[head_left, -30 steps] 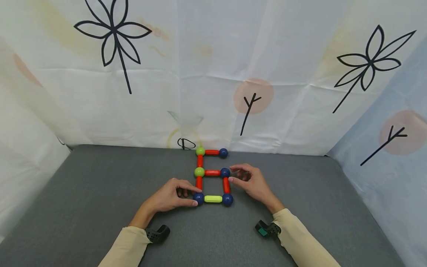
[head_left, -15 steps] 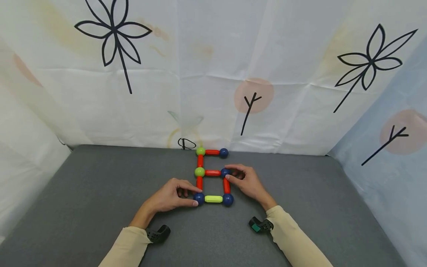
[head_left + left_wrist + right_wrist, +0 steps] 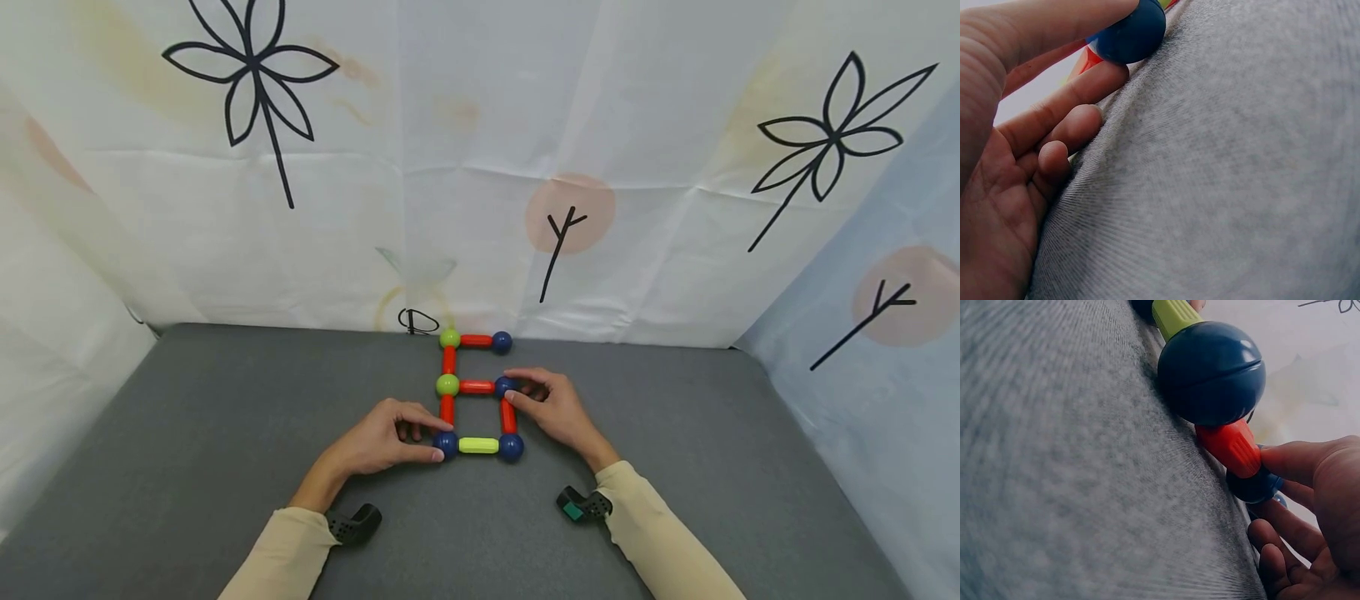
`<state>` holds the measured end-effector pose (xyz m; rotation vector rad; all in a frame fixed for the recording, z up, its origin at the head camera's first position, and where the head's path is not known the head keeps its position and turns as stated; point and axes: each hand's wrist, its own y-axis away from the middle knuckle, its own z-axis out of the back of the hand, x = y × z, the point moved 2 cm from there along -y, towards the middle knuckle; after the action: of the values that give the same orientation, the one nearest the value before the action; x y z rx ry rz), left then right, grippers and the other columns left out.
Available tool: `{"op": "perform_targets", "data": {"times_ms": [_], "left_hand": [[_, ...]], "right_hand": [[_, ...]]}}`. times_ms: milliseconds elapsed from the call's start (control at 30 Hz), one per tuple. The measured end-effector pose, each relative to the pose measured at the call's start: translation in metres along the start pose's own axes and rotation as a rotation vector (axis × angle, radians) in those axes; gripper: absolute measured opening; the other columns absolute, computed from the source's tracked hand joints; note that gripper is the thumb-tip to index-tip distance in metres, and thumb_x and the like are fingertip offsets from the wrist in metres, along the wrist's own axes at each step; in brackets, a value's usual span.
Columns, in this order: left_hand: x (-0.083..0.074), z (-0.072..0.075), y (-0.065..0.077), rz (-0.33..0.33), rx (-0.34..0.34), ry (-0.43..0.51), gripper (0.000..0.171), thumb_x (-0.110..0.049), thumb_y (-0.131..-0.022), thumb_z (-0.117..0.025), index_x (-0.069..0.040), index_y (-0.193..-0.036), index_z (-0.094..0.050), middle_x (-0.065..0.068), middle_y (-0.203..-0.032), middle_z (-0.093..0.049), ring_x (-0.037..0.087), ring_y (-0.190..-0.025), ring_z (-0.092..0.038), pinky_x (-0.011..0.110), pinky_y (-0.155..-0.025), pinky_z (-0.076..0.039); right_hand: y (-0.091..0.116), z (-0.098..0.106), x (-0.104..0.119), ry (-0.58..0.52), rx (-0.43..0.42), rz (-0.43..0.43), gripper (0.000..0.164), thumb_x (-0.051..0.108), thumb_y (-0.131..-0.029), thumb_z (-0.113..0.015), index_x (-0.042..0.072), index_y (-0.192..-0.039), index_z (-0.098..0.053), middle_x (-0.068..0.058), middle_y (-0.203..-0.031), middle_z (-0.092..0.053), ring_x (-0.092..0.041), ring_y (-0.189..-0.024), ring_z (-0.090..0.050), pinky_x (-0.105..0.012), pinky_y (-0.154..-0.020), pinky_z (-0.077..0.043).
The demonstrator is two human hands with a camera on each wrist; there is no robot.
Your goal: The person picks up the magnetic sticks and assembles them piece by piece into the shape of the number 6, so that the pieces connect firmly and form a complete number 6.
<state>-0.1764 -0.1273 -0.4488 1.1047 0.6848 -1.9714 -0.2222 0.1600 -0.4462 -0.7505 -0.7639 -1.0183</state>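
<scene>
Balls and short rods lie joined on the table in a shape like the digit 6. My left hand [image 3: 387, 437] pinches the lower-left blue ball [image 3: 446, 444] between thumb and fingers; the left wrist view shows that ball [image 3: 1132, 34] up close. With thumb and forefinger, my right hand [image 3: 557, 410] pinches the middle-right blue ball [image 3: 504, 387]. A red rod [image 3: 508, 416] runs from there to the lower-right blue ball [image 3: 511, 447], large in the right wrist view [image 3: 1210, 372]. A yellow-green rod [image 3: 478, 446] links the two lower balls.
Two green balls, the middle one [image 3: 447, 384] and the top one [image 3: 450, 337], form the left side with red rods. A top red rod [image 3: 476, 341] ends in a blue ball [image 3: 502, 342]. Behind the grey table [image 3: 225, 400] hangs a printed white cloth [image 3: 480, 150].
My right hand has moved left from beside the middle-right blue ball and now pinches it. The left hand keeps its place on the lower-left ball. The joined shape looks unchanged.
</scene>
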Motion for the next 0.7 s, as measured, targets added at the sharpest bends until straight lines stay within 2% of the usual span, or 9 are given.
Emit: {"op": "perform_targets", "data": {"times_ms": [700], "left_hand": [[0.0002, -0.0004, 0.0006, -0.003, -0.006, 0.006, 0.033, -0.024, -0.084, -0.085, -0.020, -0.116, -0.079, -0.003, -0.091, -0.068, 0.016, -0.076, -0.054, 0.026, -0.067, -0.044]], "right_hand": [[-0.0019, -0.0025, 0.0018, -0.015, -0.030, -0.071, 0.028, 0.018, -0.095, -0.074, 0.011, -0.122, -0.075, -0.004, -0.092, -0.066, -0.019, -0.078, -0.055, -0.026, -0.065, -0.041]]}}
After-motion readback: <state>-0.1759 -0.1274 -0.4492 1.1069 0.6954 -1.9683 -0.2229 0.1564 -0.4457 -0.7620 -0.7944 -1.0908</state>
